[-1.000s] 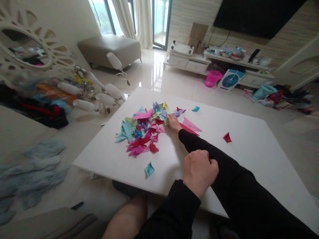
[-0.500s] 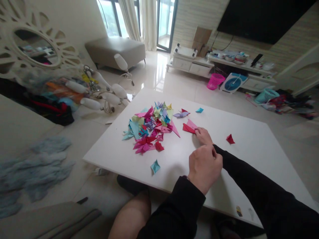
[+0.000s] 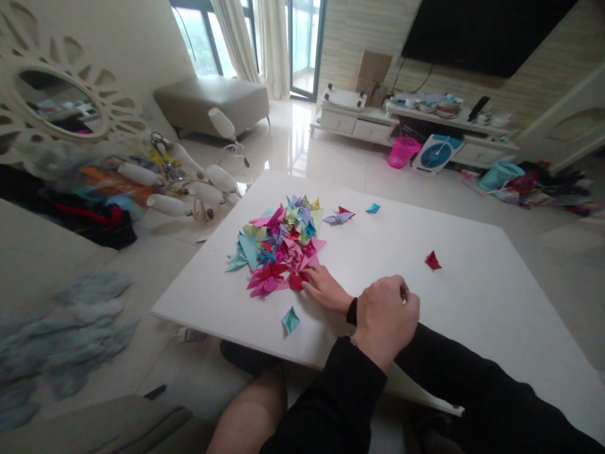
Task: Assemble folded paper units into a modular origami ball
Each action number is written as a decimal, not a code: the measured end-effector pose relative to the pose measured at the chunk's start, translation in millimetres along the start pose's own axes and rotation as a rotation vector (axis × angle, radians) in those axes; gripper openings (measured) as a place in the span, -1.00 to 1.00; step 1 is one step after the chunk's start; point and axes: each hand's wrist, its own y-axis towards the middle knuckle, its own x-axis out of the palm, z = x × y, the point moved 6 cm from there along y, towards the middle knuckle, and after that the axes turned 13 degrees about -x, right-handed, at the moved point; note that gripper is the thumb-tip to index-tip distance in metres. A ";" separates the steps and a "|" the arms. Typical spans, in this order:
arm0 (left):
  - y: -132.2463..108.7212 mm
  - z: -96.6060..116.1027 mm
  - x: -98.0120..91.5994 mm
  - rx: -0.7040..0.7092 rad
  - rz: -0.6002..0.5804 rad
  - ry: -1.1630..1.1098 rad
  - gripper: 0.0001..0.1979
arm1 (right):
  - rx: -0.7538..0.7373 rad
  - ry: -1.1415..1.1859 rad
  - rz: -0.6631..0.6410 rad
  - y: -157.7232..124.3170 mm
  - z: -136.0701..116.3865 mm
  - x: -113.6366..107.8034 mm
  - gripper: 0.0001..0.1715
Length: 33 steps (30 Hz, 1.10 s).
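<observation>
A heap of folded coloured paper pieces (image 3: 281, 246) lies on the white table (image 3: 472, 296). My right hand (image 3: 326, 290) lies flat and open on the table at the heap's near edge, its fingertips touching a red piece (image 3: 295, 281). My left hand (image 3: 385, 315) is closed in a fist just right of it and above my right forearm; its palm is hidden. Loose pieces lie apart from the heap: a teal one (image 3: 290, 320) near the front edge, a red one (image 3: 432, 260) to the right, a purple and red one (image 3: 341, 216) and a small blue one (image 3: 372, 208) behind.
A white lamp fixture (image 3: 189, 183) and coloured clutter lie on the floor left of the table. My bare knee (image 3: 250, 410) is under the front edge. A grey bench (image 3: 212, 101), a pink basket (image 3: 403, 151) and a low TV cabinet (image 3: 373, 120) stand further back.
My right hand swept from the pink and red triangles right of the heap to the heap's near edge, and those triangles now lie against the heap. My left fist stayed in place.
</observation>
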 end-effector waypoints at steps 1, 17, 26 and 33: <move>0.0 0.1 -0.6 -0.001 0.000 -0.003 -0.81 | -0.011 0.014 0.028 1.7 5.4 -7.7 -0.73; 16.1 -30.6 -3.1 -0.137 -0.023 -0.013 -0.86 | 0.620 -0.603 0.089 30.1 286.5 -178.0 -0.45; 22.5 -36.6 -7.8 -0.158 -0.037 -0.007 -0.80 | 0.629 -0.601 0.254 36.6 284.1 -181.1 -0.66; 12.0 -28.3 -10.0 -0.097 -0.016 -0.006 -0.82 | 0.105 -0.108 0.404 86.4 200.0 -170.5 -0.47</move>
